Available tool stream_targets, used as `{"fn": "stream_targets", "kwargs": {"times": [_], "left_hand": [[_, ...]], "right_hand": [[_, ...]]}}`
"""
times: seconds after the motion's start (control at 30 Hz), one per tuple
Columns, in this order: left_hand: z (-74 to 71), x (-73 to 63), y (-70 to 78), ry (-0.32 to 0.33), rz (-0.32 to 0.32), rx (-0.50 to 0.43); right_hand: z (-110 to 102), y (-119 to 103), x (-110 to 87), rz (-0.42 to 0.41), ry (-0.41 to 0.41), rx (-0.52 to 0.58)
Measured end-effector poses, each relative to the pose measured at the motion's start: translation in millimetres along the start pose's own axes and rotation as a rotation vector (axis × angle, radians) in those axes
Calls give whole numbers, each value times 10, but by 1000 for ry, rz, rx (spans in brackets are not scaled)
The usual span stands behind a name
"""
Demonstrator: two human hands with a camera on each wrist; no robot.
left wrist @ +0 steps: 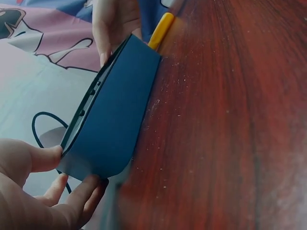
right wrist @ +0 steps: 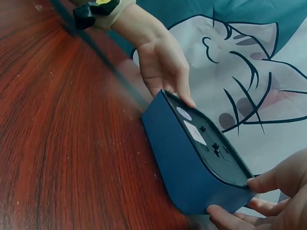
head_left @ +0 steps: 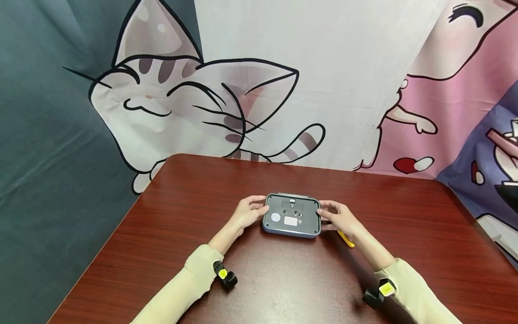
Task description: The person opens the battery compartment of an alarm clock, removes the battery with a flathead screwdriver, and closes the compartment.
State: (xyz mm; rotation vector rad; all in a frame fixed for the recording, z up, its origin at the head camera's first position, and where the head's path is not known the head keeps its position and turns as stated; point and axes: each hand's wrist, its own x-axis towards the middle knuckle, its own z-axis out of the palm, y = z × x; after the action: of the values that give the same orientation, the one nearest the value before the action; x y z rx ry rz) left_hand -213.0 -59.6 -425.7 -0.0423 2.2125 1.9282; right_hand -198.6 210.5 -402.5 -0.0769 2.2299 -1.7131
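A blue box-shaped device (head_left: 292, 216) is held at its two ends, with its dark back panel facing up toward the head camera. That panel carries a latched cover, small knobs or screws, a round sticker and a white label. My left hand (head_left: 247, 213) grips the left end, thumb on the panel's rim and fingers around the side. At the opposite end my right hand (head_left: 341, 219) grips likewise, thumb over the rim. In the right wrist view the device's blue side (right wrist: 177, 158) stands close over the table. Its front is hidden.
A yellow strip-like object (head_left: 346, 239) lies on the table beneath my right hand, partly covered. The brown wooden table (head_left: 194, 189) reaches back to a cartoon-cat curtain (head_left: 259, 112). Dark wrist cameras are strapped on both sleeves.
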Motion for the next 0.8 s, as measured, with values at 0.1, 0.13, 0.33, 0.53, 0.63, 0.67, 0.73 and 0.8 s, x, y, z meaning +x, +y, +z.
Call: {"fn": "stream_targets", "kwargs": {"times": [0.1, 0.13, 0.33, 0.53, 0.63, 0.67, 0.73, 0.8], "left_hand": [[-7, 6, 12, -14, -26, -5], [-9, 9, 16, -15, -30, -3], [-17, 14, 9, -30, -42, -6], [-24, 17, -8, -44, -49, -3], [-26, 17, -3, -64, -58, -26], [-28, 16, 0, -73, -65, -37], [-30, 13, 9, -88, -82, -61], [-31, 11, 12, -102, -92, -79]], "right_hand": [[-15, 9, -5, 6, -26, -2], [-21, 13, -4, 14, -38, 2], [-42, 34, 6, 100, -96, -2], [-43, 25, 13, 110, -101, -4], [-43, 6, 18, 118, -90, 1], [-42, -2, 19, 119, -90, -1], [-41, -18, 19, 118, -92, -3], [-40, -28, 18, 121, -89, 2]]}}
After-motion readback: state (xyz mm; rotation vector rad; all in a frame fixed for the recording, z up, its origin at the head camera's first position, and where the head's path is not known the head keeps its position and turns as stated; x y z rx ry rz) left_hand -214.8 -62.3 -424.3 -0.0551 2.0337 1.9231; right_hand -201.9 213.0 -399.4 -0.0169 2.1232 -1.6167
